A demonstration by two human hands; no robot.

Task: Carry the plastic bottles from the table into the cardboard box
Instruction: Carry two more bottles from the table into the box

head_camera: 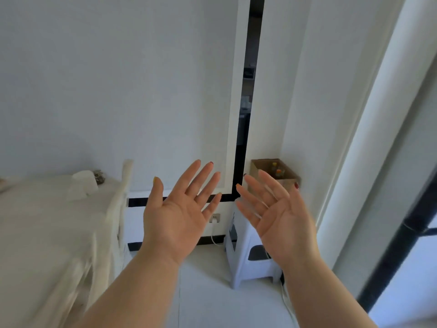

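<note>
Both bare hands were raised palm-up with fingers spread and nothing in them, the left hand (179, 209) just beside the right hand (276, 214), the two apart. Beyond the right fingertips an open brown cardboard box (289, 181) sat in the corner of the white walls on top of a pale grey plastic stool (248, 254), with a couple of small orange-capped plastic bottles (277, 170) visible inside it. At the left stood a table covered in a wrinkled white cloth (47, 221), and a white cable (214, 235) hung from a wall socket (215, 218) between the table and the stool
</note>
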